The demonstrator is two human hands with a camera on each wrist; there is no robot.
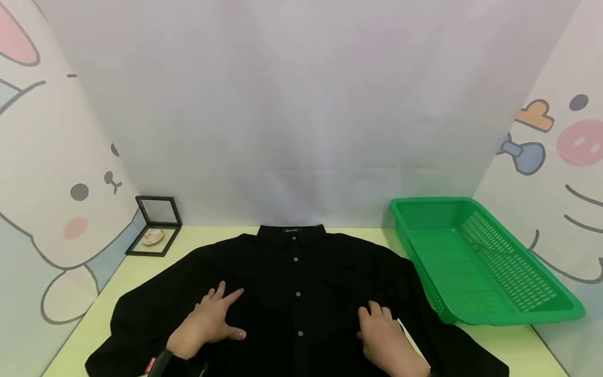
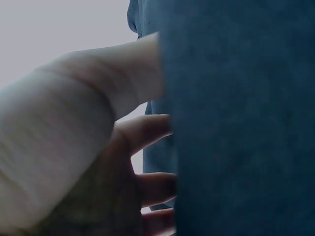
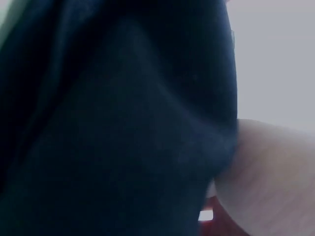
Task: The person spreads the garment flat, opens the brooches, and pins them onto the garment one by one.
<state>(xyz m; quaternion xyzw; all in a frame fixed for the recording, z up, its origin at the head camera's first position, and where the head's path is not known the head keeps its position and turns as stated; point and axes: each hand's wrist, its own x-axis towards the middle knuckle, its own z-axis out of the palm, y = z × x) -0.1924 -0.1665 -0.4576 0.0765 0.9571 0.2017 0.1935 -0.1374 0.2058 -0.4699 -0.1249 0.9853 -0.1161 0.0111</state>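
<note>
A black button-up shirt (image 1: 270,309) lies spread out, front up, with its collar toward the back wall and a row of light buttons down its middle. On its left half rests my left hand (image 1: 204,319), fingers and thumb spread; the fingers (image 2: 150,130) touch the cloth in the left wrist view. My right hand (image 1: 386,340) lies on the shirt's right half near the side seam, with bent fingers. Folded cloth (image 3: 118,137) hides those fingertips in the right wrist view, so I cannot tell whether they pinch it.
A green plastic basket (image 1: 476,277) stands at the right, beside the right sleeve. At the back left, an open black-framed case (image 1: 153,241) holds a small round pale object. The pale yellow table (image 1: 198,235) meets a white wall (image 1: 282,115) behind.
</note>
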